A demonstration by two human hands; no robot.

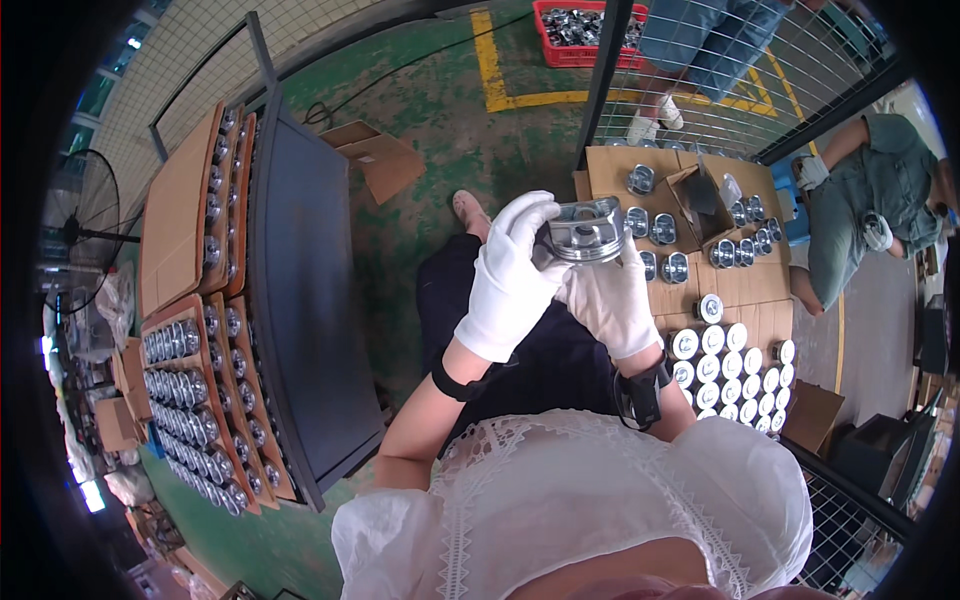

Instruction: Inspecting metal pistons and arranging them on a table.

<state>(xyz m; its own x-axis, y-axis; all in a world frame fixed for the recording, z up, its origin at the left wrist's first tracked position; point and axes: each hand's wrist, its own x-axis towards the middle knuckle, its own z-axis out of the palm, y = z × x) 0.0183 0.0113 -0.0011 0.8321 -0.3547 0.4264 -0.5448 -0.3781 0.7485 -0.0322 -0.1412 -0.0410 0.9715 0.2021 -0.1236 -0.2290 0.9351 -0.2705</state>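
A shiny metal piston point(587, 232) is held up in front of me between both hands, its ring grooves showing along the side. My left hand point(510, 275), in a white glove, wraps its fingers round the piston's left end. My right hand point(612, 300), gloved the same way, grips it from the right and underneath; part of its fingers is hidden behind the piston. Just right of my hands, more pistons point(662, 229) stand on a cardboard-covered table point(690, 290). Closer to me on that table, several pistons with pale round tops point(711, 340) stand in rows.
A dark cart point(310, 250) on my left carries cardboard layers of pistons point(185, 425). An open cardboard box point(700, 205) sits on the table. Beyond wire mesh point(700, 60) are a red crate point(590, 35) of metal parts and a person's legs. Another gloved person point(880, 190) is at the right.
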